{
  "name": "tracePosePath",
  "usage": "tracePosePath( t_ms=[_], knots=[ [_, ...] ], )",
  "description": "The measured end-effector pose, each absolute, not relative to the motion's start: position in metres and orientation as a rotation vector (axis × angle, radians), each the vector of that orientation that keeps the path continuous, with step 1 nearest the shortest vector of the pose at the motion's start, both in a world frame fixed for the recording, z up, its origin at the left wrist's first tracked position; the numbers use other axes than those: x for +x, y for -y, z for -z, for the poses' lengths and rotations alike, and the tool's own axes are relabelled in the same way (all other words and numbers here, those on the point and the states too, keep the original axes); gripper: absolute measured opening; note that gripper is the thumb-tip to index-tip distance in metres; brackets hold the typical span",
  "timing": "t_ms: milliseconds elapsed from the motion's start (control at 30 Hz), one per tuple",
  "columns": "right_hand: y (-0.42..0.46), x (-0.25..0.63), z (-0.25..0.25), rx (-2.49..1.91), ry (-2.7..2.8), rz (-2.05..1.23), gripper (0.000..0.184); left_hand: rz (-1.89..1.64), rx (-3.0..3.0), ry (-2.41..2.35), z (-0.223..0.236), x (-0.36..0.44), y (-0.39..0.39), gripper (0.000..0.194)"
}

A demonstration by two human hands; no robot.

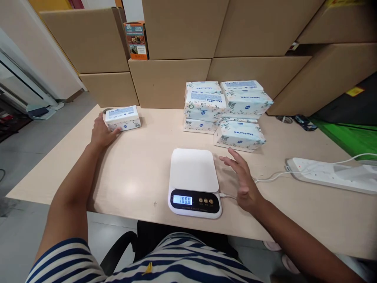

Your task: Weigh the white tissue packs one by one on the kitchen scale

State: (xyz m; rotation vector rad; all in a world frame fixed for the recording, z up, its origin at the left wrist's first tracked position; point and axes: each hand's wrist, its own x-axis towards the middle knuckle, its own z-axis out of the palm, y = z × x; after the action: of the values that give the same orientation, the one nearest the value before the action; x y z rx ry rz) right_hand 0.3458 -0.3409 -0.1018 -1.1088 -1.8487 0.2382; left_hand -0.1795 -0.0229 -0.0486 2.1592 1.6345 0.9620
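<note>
My left hand [101, 131] rests on the table at the far left, fingers against the near side of a single tissue pack [123, 117]. A white kitchen scale [194, 181] sits in front of me with nothing on its platform; its lit display reads a number. To the right of the scale hovers my right hand [243, 179], open with fingers spread and holding nothing. Beyond it stands a pile of several tissue packs [226, 112], the closest one [240, 135] just past my fingertips.
The light wooden table [141, 173] backs onto stacked cardboard boxes [171, 80]. A white power strip [326, 173] with a cable lies at the right. A small orange box [137, 39] sits among the cartons. A chair edge shows below the table.
</note>
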Motion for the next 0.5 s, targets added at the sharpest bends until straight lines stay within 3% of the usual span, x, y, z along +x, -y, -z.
tracePosePath(
  t_ms=[100, 333, 500],
  knots=[
    [0.34, 0.346, 0.1, -1.133, 1.804, -0.223, 0.083, -0.931, 2.122, -2.03, 0.049, -0.17, 0.035, 0.124],
    [0.339, 0.341, 0.097, -1.095, 1.908, -0.216, 0.088, -0.709, 2.51, -1.909, 0.039, -0.125, 0.053, 0.09],
    [0.341, 0.341, 0.091, -1.038, 1.952, -0.165, 0.092, -0.417, 2.539, -1.881, 0.027, -0.105, 0.021, 0.091]
  ],
)
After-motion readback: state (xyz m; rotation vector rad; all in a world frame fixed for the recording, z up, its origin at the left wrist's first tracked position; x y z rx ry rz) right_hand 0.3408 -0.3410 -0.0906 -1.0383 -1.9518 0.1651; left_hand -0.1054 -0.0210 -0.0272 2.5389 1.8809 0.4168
